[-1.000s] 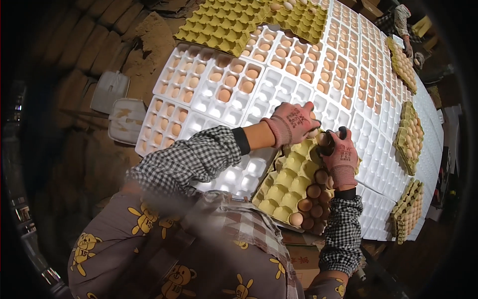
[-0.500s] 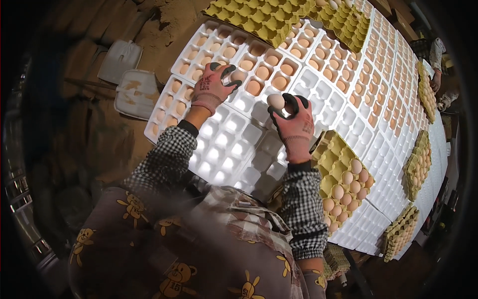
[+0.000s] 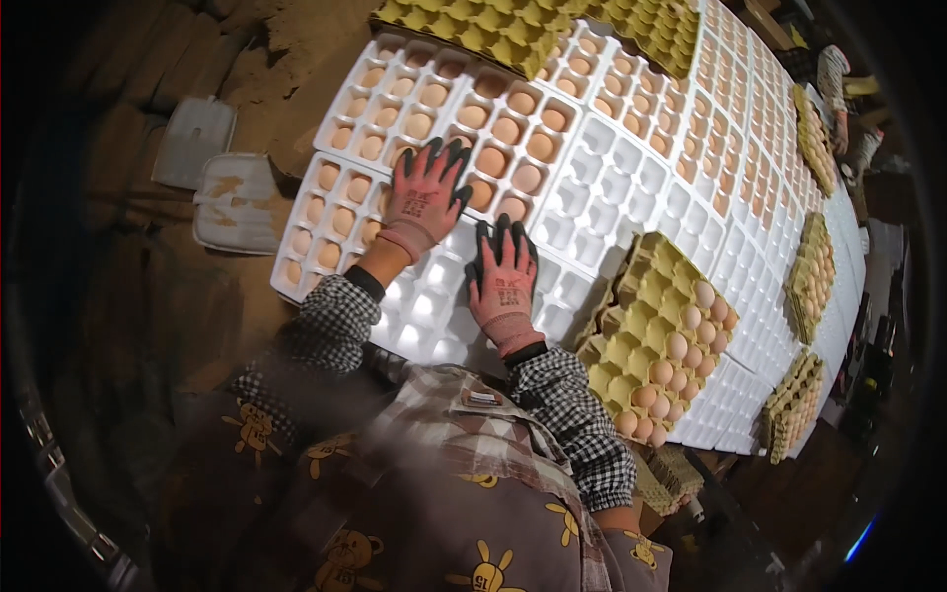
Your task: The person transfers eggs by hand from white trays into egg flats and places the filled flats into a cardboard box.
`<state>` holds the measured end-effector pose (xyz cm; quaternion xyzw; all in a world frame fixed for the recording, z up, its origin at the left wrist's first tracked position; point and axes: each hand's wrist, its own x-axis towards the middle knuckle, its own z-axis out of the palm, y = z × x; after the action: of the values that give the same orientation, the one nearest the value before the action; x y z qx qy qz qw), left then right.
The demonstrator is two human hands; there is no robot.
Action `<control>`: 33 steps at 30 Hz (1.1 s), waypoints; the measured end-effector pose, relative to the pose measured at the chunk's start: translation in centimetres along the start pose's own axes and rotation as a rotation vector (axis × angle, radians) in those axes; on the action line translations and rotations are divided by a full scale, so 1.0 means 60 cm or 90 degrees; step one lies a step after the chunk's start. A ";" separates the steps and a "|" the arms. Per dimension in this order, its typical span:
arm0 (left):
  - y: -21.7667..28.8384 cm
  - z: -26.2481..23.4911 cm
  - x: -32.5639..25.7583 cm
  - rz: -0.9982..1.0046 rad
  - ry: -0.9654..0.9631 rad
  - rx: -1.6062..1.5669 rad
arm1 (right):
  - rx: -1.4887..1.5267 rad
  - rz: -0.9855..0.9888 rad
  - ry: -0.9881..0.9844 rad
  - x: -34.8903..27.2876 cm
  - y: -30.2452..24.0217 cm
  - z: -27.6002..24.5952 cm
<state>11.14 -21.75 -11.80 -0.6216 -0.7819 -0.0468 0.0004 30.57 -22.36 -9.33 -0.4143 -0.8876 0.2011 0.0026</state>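
Left hand (image 3: 424,197) flat, fingers spread, on white egg tray (image 3: 631,187), brown eggs (image 3: 508,128) at 1 o'clock. Right hand (image 3: 505,276) flat, fingers apart, over empty cells. Yellow carton tray (image 3: 641,316) at 3 o'clock, just beside right hand.

1. The left hand (image 3: 426,197) lies flat on the white egg tray (image 3: 602,187), fingers spread over filled cells of brown eggs (image 3: 498,128).
2. The right hand (image 3: 505,279) rests on empty cells just beside it; a narrow gap separates the two.
3. The yellow carton tray (image 3: 661,331), half filled, blocks passage to the right.
4. Empty white cells ahead of the right hand stand unobstructed.
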 end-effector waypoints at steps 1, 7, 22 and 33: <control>-0.003 0.005 -0.002 -0.016 -0.004 0.011 | 0.095 -0.002 -0.013 -0.008 -0.005 -0.017; -0.087 0.004 -0.019 -0.017 0.160 -0.240 | 0.270 0.097 0.288 -0.208 0.096 -0.241; 0.466 -0.154 -0.169 0.342 -0.267 -0.722 | 0.703 0.320 0.167 -0.488 0.384 -0.286; 0.513 -0.156 -0.132 0.197 -0.081 -0.534 | 1.132 0.334 0.159 -0.476 0.397 -0.336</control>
<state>42.31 -23.27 -0.69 -0.6791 -0.5920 -0.3207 -0.2924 70.25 -22.53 5.26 -0.4657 -0.2792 0.7546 0.3684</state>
